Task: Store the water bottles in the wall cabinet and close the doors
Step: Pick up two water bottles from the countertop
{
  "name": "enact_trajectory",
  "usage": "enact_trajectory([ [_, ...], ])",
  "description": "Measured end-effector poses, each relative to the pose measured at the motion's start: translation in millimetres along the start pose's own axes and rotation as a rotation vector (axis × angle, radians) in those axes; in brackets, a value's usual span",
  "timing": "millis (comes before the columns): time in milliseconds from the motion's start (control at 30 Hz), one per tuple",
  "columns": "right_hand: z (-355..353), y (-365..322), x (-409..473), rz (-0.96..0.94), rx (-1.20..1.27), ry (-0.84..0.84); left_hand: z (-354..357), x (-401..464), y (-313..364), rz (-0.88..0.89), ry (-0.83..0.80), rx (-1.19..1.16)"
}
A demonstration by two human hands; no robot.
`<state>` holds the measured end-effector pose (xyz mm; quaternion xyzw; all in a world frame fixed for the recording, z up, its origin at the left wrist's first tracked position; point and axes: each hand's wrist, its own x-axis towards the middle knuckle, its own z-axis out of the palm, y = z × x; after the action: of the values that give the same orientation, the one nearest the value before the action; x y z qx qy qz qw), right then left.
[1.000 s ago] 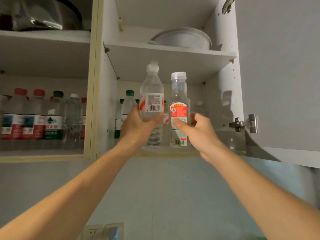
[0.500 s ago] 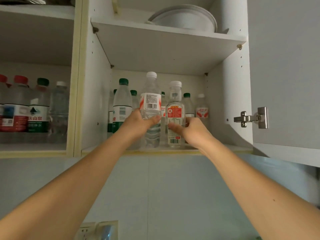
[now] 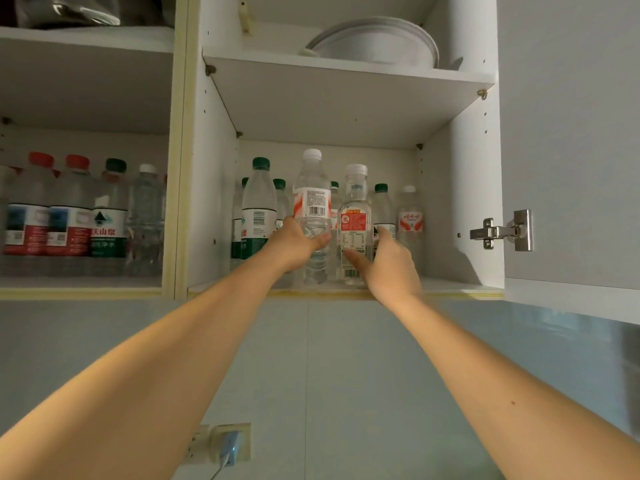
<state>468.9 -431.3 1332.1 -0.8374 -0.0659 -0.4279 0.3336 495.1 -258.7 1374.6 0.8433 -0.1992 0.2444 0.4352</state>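
My left hand (image 3: 298,244) grips a clear white-capped water bottle (image 3: 311,202) that stands at the front of the lower shelf (image 3: 450,289) of the right cabinet bay. My right hand (image 3: 388,261) is around a shorter clear bottle with a red label (image 3: 355,216), thumb in front of it and fingers beside it; contact is hard to judge. Behind them stand several green-capped bottles (image 3: 259,209) and a small white-capped one (image 3: 409,216). The left bay holds several more bottles (image 3: 69,216).
The right cabinet door (image 3: 571,133) stands open with its hinge (image 3: 502,232) showing. White dishes (image 3: 374,43) sit on the upper shelf. A wall socket with a blue plug (image 3: 227,445) is on the tiled wall below.
Both bottles have gone deeper onto the lower shelf and now stand on it. My right hand's fingers have loosened around the red-labelled bottle.
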Motion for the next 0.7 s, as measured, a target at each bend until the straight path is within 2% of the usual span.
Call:
enact_trajectory([
  [100, -0.6, -2.1, -12.1, -0.098, 0.024, 0.115, -5.3, -12.6, -1.6, 0.062, 0.014, 0.097],
  [233, 1.7, -10.7, -37.7, -0.274, 0.043, 0.252, -14.6, -44.5, -4.7, 0.182, 0.239, 0.225],
  [367, 6.2, -12.3, -76.7, -0.442, 0.117, 0.340, -29.3, -91.1, -16.4, 0.388, 0.336, 0.171],
  [533, 37.3, -5.1, -144.4, -0.468, 0.294, 0.169, -35.9, -162.5, -53.1, 0.410, 0.352, 0.141],
  [700, 96.3, 10.0, -213.6, -0.286, 0.388, -0.135, -5.1, -243.5, -125.0, 0.184, 0.239, 0.150],
])
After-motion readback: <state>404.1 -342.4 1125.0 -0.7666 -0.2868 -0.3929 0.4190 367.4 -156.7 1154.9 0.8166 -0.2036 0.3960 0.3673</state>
